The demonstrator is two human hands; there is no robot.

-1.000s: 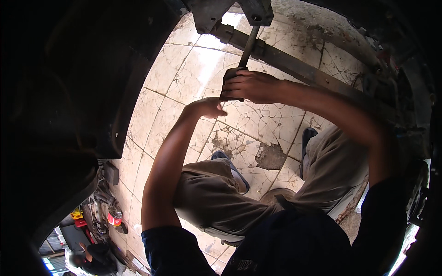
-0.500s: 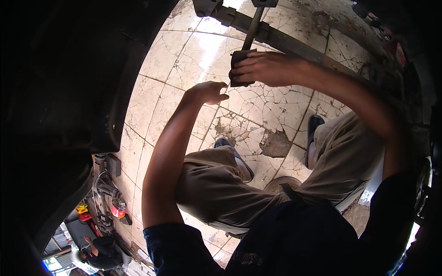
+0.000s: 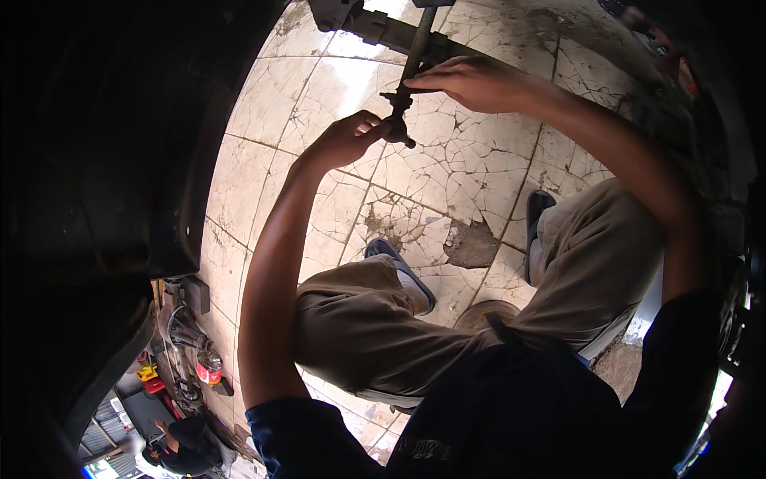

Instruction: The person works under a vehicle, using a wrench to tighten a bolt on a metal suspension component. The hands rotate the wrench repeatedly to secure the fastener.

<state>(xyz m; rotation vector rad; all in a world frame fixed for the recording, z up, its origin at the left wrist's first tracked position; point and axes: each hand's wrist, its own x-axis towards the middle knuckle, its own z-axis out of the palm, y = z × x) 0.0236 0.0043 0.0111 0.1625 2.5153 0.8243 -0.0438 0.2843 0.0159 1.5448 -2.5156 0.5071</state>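
Observation:
A dark threaded rod [image 3: 420,40] hangs from the metalwork at the top, with a knuckle-shaped joint end [image 3: 399,128] and a short stud at its lower tip. My left hand [image 3: 351,140] has its fingers curled at this joint end, gripping its left side. My right hand [image 3: 471,84] has its fingers stretched out against the rod just above the joint, fingertips touching it; its thumb is mostly hidden. A dark metal beam [image 3: 383,32] crosses behind the rod.
Dark bodywork [image 3: 80,160] fills the left. My legs and sandals are below on a cracked tile floor [image 3: 455,176]. At lower left lie metal parts [image 3: 179,335], a bottle [image 3: 209,367] and red-yellow items [image 3: 152,379], near another person [image 3: 187,443] in dark clothes.
The dark block that my right hand held no longer shows in its fingers, exposing the joint end. My right hand has risen and straightened its fingers; my left hand has moved up onto the joint.

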